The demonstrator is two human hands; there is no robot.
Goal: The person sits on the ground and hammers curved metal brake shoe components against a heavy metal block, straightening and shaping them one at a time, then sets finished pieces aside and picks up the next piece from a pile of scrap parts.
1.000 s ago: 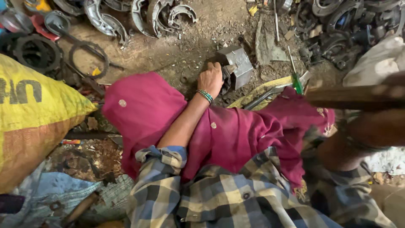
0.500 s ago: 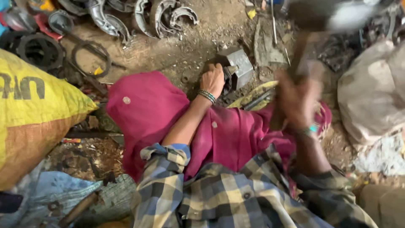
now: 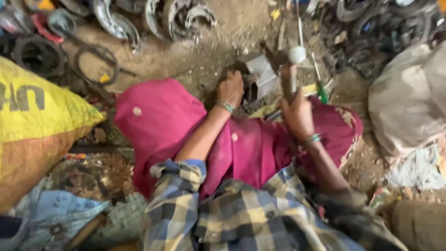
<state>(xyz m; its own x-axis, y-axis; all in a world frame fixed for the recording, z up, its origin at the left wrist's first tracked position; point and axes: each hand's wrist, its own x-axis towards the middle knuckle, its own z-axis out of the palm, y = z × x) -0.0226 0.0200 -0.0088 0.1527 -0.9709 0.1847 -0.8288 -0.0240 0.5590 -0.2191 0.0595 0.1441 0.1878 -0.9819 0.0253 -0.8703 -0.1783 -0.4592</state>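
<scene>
Item: grey box-shaped metal part (image 3: 261, 74), upper centre of frame, on the dirt floor (image 3: 195, 56). Left hand (image 3: 231, 88) presses on it, fingers curled against its left side. Right hand (image 3: 297, 114), fingers wrapped tight around a metal-headed hammer (image 3: 291, 69), head beside the part. Step judged: striking; a steady brace and an aimed blow are needed.

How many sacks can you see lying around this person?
2: a yellow sack at the left edge and a pale grey sack at the right edge. Others may lie outside the view.
</scene>
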